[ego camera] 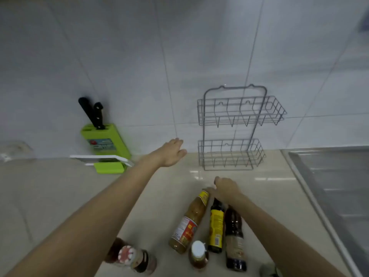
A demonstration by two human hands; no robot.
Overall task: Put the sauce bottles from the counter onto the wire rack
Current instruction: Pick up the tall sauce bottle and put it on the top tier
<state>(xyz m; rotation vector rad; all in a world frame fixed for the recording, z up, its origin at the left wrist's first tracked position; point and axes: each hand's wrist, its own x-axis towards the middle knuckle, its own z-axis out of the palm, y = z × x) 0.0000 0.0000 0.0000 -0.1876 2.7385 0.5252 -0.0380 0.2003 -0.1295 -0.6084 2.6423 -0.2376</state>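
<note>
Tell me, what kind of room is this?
Most likely a kitchen. A green knife block with black-handled knives stands against the tiled wall, sauce bottles sit on the counter, and a steel sink lies at the right.

Only two arms and two hands of the person are seen. Both forearms are bare along all the length that is visible; no sleeve edge is shown inside the picture. The left hand [172,152] is seen from its back, and its fingers are bare. The right hand [224,189] is seen from the back too, with the knuckles visible. The picture is a little blurred, so small details on the fingers cannot be told.
</note>
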